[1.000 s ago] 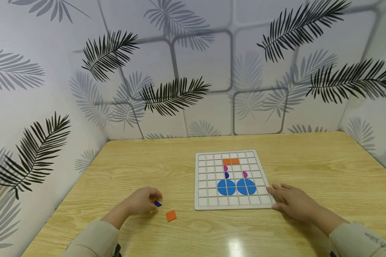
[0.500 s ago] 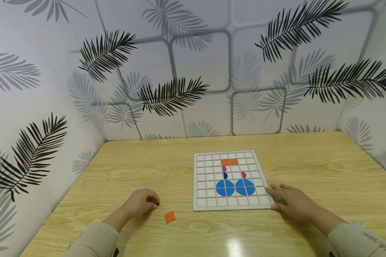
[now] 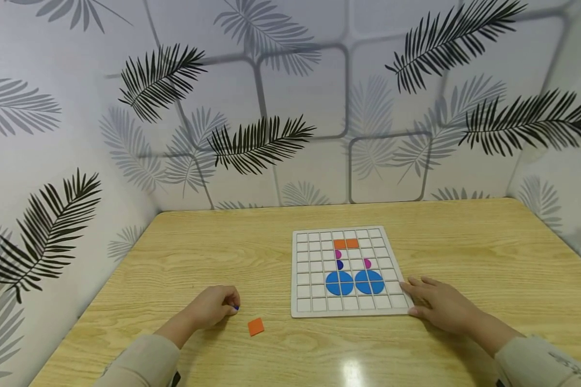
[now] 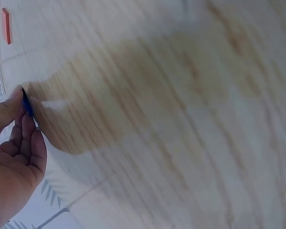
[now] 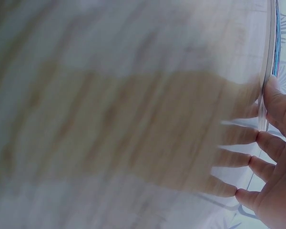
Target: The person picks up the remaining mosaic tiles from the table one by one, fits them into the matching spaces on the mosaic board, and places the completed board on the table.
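Observation:
Between thumb and fingers my left hand [image 3: 214,306] pinches a small dark blue tile [image 4: 27,103], close above the tabletop; most of it is hidden in the head view. An orange square tile [image 3: 255,327] lies just right of that hand. My right hand [image 3: 440,302] rests at the near right corner of a white grid board [image 3: 302,305], fingers spread, thumb and fingertips touching its edge and the table. On the board sit two blue discs [image 3: 339,283] made of quarter pieces, two orange squares [image 3: 346,244], two magenta half-rounds [image 3: 367,264] and one dark blue half-round [image 3: 340,265].
The wood-grained table [image 3: 213,242] stretches around the board to a wall [image 3: 310,177] with leaf patterns at the back and left. Bright light reflects off the table near its front.
My left fingers have closed further over the dark blue tile, so less of it shows. My right hand stays by the board, and the board's pieces are unchanged.

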`<action>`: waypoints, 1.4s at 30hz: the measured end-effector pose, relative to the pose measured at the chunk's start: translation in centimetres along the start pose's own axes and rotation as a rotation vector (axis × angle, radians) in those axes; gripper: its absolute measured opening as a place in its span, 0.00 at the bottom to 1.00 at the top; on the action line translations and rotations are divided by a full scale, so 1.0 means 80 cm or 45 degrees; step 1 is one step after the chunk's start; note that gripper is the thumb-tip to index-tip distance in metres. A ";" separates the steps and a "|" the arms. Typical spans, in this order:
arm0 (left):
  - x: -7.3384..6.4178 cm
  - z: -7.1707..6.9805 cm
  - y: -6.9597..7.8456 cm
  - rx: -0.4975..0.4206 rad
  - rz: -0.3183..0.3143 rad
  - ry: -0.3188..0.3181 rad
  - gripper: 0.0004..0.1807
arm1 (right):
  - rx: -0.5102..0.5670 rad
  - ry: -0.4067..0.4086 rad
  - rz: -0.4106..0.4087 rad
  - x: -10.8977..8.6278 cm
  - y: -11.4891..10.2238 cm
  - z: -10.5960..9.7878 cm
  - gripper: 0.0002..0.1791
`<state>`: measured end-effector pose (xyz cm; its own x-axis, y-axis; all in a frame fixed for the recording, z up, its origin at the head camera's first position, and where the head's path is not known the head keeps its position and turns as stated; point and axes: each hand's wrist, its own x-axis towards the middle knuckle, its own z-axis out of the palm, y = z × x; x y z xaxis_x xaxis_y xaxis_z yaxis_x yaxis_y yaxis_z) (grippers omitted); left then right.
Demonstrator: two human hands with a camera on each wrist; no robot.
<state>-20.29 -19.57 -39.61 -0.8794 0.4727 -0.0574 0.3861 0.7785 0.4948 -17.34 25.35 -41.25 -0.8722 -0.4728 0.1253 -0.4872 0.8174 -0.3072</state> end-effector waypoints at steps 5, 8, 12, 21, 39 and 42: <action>0.001 0.000 -0.004 0.014 0.012 -0.008 0.04 | 0.002 -0.008 0.002 0.000 0.000 0.000 0.29; 0.002 -0.001 -0.006 0.006 0.016 0.001 0.04 | 0.009 -0.005 0.009 0.000 0.001 0.000 0.29; 0.002 -0.001 -0.006 -0.019 0.017 -0.008 0.04 | 0.006 -0.012 0.008 0.000 0.002 0.000 0.29; 0.002 -0.005 -0.001 -0.054 0.067 -0.038 0.04 | -0.005 -0.021 0.002 0.001 0.003 0.002 0.30; 0.039 -0.011 0.061 -0.242 0.080 0.121 0.03 | 0.003 0.000 0.018 0.001 0.002 0.002 0.29; 0.050 -0.008 0.073 -0.299 0.093 0.118 0.03 | 0.006 -0.005 0.021 0.001 0.001 0.002 0.29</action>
<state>-21.74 -13.40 -36.43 -0.8774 0.4759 0.0604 0.3840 0.6215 0.6828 -17.42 25.35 -41.43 -0.8799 -0.4607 0.1166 -0.4727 0.8236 -0.3133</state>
